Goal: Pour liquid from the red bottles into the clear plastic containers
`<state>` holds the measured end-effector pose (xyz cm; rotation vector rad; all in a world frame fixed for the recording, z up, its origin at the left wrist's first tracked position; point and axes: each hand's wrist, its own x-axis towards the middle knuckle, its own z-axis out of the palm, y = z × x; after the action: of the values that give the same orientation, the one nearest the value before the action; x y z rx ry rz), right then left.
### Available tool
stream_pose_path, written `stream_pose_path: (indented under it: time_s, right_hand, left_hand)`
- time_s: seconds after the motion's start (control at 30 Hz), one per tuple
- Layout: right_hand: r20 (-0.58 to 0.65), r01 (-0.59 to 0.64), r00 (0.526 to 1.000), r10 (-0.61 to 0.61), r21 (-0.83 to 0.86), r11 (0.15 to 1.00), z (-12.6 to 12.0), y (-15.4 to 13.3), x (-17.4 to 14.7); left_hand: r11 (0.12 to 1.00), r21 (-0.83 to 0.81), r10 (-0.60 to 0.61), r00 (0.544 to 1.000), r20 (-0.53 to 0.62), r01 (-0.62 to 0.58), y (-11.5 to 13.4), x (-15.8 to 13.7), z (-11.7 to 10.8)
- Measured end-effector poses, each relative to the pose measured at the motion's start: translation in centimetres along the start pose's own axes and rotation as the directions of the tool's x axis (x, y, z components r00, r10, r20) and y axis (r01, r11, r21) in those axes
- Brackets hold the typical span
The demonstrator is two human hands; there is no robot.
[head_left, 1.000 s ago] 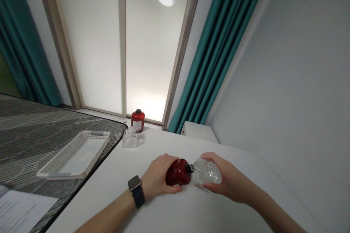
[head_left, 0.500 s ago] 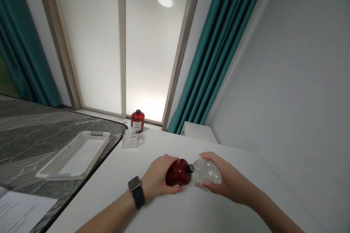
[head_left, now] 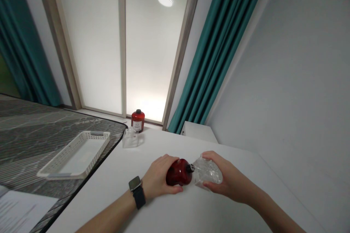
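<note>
My left hand [head_left: 160, 174] is closed around a dark red bottle [head_left: 179, 173], tipped over with its black neck [head_left: 190, 168] pointing right. Fingers and thumb of my right hand [head_left: 228, 178] grip a clear plastic container [head_left: 206, 172] from its right side. The bottle's neck is at the container's left end; whether they touch I cannot tell. Farther back, an upright red bottle [head_left: 137, 121] with a white label and dark cap stands behind another clear container [head_left: 130, 138].
Both hands are over a white table [head_left: 109, 196]. To the left, a white perforated basket [head_left: 75, 156] rests on a grey patterned surface [head_left: 35, 127], with printed paper [head_left: 24, 211] nearer me. A white cabinet [head_left: 201, 131] stands beyond the table, beside a teal curtain [head_left: 213, 58].
Hardly anything differs. My right hand and the clear container have shifted very slightly right; the red bottle keeps its tilt in my left hand.
</note>
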<state>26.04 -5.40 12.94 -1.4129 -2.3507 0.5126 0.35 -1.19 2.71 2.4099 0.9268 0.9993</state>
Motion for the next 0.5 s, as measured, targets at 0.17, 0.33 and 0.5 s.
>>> stream_pose_path:
  time_s: [0.17,0.33,0.5]
  right_hand:
    - [-0.009,0.003,1.0,-0.003,-0.009,1.0,-0.15,-0.21,0.11]
    - [-0.004,0.025,1.0,-0.025,-0.017,1.0,-0.23,-0.05,0.26]
    - [0.009,0.034,0.999,-0.034,-0.018,0.999,-0.39,-0.04,0.38]
  left_hand:
    - [1.0,-0.007,-0.006,1.0,-0.004,0.006,0.07,-0.01,0.0]
    - [0.999,-0.035,-0.015,1.0,-0.003,0.015,0.18,-0.04,0.07]
    - [0.998,-0.055,-0.01,1.0,0.003,0.01,0.16,-0.01,0.11]
